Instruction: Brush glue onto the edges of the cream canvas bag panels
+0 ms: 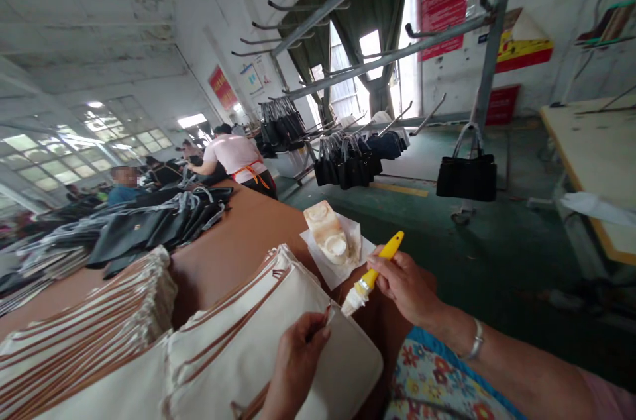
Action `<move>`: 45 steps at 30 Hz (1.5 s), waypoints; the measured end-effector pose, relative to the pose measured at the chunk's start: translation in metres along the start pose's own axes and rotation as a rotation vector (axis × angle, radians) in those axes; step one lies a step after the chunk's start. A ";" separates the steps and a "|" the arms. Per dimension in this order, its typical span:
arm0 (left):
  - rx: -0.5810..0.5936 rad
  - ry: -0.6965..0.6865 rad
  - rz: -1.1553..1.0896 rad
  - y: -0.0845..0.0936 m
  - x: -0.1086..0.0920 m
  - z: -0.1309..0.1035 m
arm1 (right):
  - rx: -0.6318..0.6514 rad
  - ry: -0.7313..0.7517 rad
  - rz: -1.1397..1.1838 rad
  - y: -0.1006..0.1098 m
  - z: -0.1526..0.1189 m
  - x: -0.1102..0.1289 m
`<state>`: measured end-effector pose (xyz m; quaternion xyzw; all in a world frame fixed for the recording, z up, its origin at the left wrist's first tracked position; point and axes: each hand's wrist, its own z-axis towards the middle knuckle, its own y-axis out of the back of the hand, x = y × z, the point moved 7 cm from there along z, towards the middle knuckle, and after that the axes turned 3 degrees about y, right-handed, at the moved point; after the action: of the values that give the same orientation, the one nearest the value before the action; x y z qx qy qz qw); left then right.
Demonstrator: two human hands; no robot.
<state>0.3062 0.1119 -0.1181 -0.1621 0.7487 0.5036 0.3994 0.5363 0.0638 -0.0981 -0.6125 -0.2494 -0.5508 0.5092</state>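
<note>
Head view: we note the right hand, forearm reaching in from the right, its grip clamped on a yellow brush with bristles angled down-left. We find the left hand over the cream bag, fingertips pinching a small strip. The bag lies on the brown surface.
</note>
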 end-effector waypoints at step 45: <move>-0.227 -0.079 -0.033 0.002 -0.026 -0.075 | 0.519 -0.085 -0.034 -0.068 0.001 0.038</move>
<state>0.2887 0.0425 -0.0833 -0.1987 0.6679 0.5844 0.4159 0.4879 0.0789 -0.0385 -0.4798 -0.4135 -0.4507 0.6290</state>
